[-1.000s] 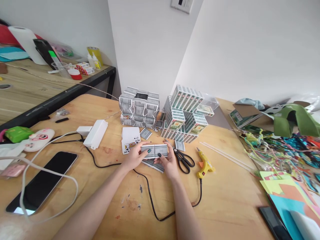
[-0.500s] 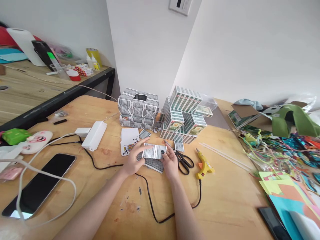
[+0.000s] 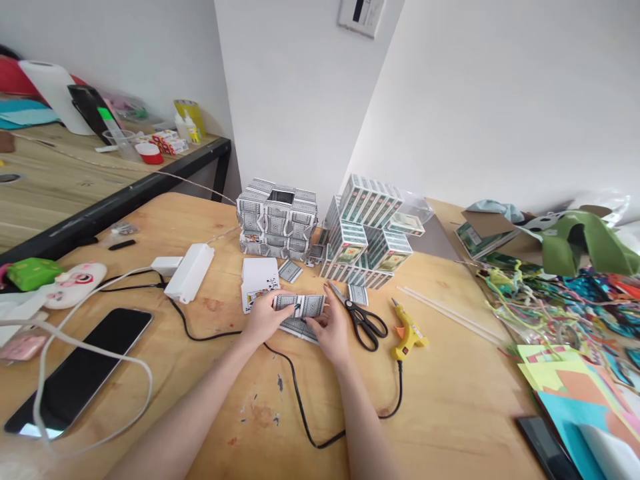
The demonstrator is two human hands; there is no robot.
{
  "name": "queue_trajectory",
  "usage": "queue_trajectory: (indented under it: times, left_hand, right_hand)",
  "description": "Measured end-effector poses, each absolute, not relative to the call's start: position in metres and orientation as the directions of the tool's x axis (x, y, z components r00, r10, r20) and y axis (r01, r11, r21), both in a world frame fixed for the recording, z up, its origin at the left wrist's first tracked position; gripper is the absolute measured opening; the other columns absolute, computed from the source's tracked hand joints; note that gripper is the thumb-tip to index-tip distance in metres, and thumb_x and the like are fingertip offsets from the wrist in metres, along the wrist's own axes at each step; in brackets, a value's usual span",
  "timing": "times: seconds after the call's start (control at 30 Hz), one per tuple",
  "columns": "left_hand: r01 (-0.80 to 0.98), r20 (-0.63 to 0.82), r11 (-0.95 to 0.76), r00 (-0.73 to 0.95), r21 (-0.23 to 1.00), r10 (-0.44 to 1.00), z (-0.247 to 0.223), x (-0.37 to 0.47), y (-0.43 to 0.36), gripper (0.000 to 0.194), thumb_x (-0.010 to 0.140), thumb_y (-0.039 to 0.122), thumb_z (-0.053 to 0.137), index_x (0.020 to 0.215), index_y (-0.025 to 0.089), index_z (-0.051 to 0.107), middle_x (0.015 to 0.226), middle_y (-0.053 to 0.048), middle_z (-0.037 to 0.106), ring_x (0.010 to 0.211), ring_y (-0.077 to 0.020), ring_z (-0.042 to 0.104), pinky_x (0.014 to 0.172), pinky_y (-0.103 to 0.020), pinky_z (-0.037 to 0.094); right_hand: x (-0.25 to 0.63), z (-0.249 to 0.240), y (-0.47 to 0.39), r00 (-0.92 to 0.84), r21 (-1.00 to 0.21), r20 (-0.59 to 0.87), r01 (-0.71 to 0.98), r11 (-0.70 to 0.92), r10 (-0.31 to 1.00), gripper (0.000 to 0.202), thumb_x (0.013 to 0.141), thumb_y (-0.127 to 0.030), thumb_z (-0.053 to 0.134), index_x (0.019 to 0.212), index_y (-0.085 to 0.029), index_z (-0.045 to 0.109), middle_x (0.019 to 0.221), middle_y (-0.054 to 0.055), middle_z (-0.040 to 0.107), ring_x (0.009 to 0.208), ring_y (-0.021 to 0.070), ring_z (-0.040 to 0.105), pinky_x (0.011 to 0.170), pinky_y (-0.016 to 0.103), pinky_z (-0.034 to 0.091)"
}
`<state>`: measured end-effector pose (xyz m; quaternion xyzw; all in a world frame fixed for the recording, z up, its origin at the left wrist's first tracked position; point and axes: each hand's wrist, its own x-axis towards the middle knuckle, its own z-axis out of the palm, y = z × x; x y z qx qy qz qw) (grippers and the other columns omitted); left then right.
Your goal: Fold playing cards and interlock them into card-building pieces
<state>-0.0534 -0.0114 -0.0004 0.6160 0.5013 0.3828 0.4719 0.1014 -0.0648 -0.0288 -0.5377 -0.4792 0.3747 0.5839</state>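
Note:
Between my two hands is a folded playing-card piece (image 3: 312, 305) with a grey patterned back and a pale seam across its middle. My left hand (image 3: 266, 317) grips its left end, thumb along the lower face. On the right, my right hand (image 3: 332, 328) pinches the other end between thumb and fingers. Beneath it, more grey-backed cards (image 3: 300, 329) lie on the table, partly hidden. A face-up stack of playing cards (image 3: 260, 275) sits just beyond my left hand. Black-handled scissors (image 3: 367, 323) lie open to the right of my right hand.
Behind stand a hollow block built of cards (image 3: 277, 220) and stacked card boxes (image 3: 350, 240). A yellow glue gun (image 3: 409, 333) lies at the right, its black cord (image 3: 303, 400) looping in front of me. Left are a white power strip (image 3: 190, 273) and a phone (image 3: 80, 370).
The card piece has shifted slightly left and tilted, showing a narrower face. My left thumb now presses near its seam, and my right thumb has moved to its lower edge.

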Motion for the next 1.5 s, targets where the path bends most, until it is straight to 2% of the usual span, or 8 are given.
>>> queue_trajectory:
  times: [0.13, 0.33, 0.4, 0.57, 0.73, 0.97, 1.17, 1.5]
  left_hand:
    - [0.292, 0.130, -0.186, 0.199, 0.938, 0.971, 0.001, -0.050, -0.017, 0.023, 0.066, 0.026, 0.061, 0.087, 0.016, 0.063, 0.085, -0.004, 0.068, 0.078, -0.0181, 0.063, 0.073, -0.031, 0.050]
    - [0.396, 0.234, -0.256, 0.104, 0.882, 0.967, 0.000, -0.046, -0.023, 0.014, 0.067, 0.029, 0.062, 0.076, 0.018, 0.062, 0.072, -0.001, 0.067, 0.066, -0.0156, 0.062, 0.064, -0.027, 0.049]
    - [0.422, 0.267, -0.273, 0.075, 0.864, 0.961, 0.000, -0.045, -0.025, 0.013, 0.067, 0.029, 0.063, 0.073, 0.018, 0.060, 0.068, 0.000, 0.065, 0.062, -0.0147, 0.061, 0.061, -0.026, 0.049]
    - [0.330, 0.378, -0.398, 0.125, 0.856, 0.917, -0.001, -0.045, -0.025, 0.009, 0.072, 0.026, 0.060, 0.074, 0.018, 0.057, 0.069, 0.000, 0.063, 0.064, -0.0135, 0.059, 0.062, -0.024, 0.047]
    - [0.169, 0.464, -0.535, 0.330, 0.828, 0.822, 0.006, -0.048, -0.027, 0.008, 0.079, 0.022, 0.052, 0.081, 0.018, 0.059, 0.083, -0.005, 0.061, 0.083, -0.0166, 0.058, 0.076, -0.030, 0.046]
    - [0.148, 0.338, -0.425, 0.403, 0.893, 0.850, 0.004, -0.047, -0.026, 0.008, 0.075, 0.025, 0.059, 0.076, 0.019, 0.064, 0.079, -0.005, 0.064, 0.078, -0.0176, 0.060, 0.073, -0.031, 0.048]
    - [0.120, 0.344, -0.416, 0.384, 0.902, 0.857, -0.001, -0.045, -0.025, 0.012, 0.075, 0.026, 0.059, 0.078, 0.018, 0.068, 0.081, -0.007, 0.066, 0.078, -0.0179, 0.061, 0.074, -0.031, 0.048]
    - [0.193, 0.333, -0.476, 0.497, 0.858, 0.801, 0.000, -0.049, -0.024, 0.016, 0.080, 0.022, 0.052, 0.087, 0.020, 0.066, 0.086, -0.005, 0.058, 0.088, -0.0176, 0.055, 0.081, -0.031, 0.044]
  right_hand:
    - [0.097, -0.030, -0.066, 0.272, -0.962, 0.206, 0.230, 0.145, 0.940, 0.073, 0.068, -0.022, 0.065, 0.133, -0.021, 0.034, 0.103, 0.009, 0.059, 0.060, 0.0155, 0.058, 0.056, 0.031, 0.052]
    - [0.092, -0.030, -0.069, 0.320, -0.917, 0.227, 0.387, 0.092, 0.920, 0.065, 0.071, -0.023, 0.062, 0.130, -0.018, 0.038, 0.083, 0.005, 0.062, 0.055, 0.0170, 0.058, 0.055, 0.033, 0.052]
    - [0.091, -0.028, -0.070, 0.334, -0.912, 0.231, 0.402, 0.083, 0.914, 0.060, 0.070, -0.024, 0.063, 0.126, -0.019, 0.041, 0.086, 0.006, 0.063, 0.058, 0.0180, 0.061, 0.059, 0.034, 0.052]
    - [0.088, -0.023, -0.068, 0.409, -0.971, 0.236, 0.141, 0.195, 0.881, 0.046, 0.072, -0.023, 0.063, 0.110, -0.023, 0.037, 0.103, 0.009, 0.063, 0.081, 0.0197, 0.065, 0.070, 0.036, 0.053]
    - [0.092, -0.017, -0.066, 0.496, -0.959, 0.206, -0.067, 0.274, 0.843, 0.039, 0.071, -0.023, 0.066, 0.085, -0.025, 0.030, 0.095, 0.007, 0.066, 0.088, 0.0207, 0.065, 0.071, 0.037, 0.053]
    - [0.094, -0.017, -0.068, 0.521, -0.962, 0.156, -0.113, 0.248, 0.839, 0.041, 0.068, -0.023, 0.068, 0.082, -0.024, 0.030, 0.096, 0.009, 0.067, 0.094, 0.0235, 0.063, 0.074, 0.040, 0.052]
    - [0.092, -0.016, -0.068, 0.503, -0.960, 0.139, -0.142, 0.240, 0.853, 0.037, 0.067, -0.022, 0.068, 0.080, -0.024, 0.033, 0.104, 0.011, 0.065, 0.100, 0.0234, 0.060, 0.078, 0.039, 0.050]
    - [0.098, -0.009, -0.072, 0.407, -0.969, 0.142, -0.127, 0.211, 0.902, 0.033, 0.068, -0.029, 0.069, 0.081, -0.022, 0.040, 0.110, 0.015, 0.062, 0.099, 0.0258, 0.060, 0.077, 0.040, 0.050]
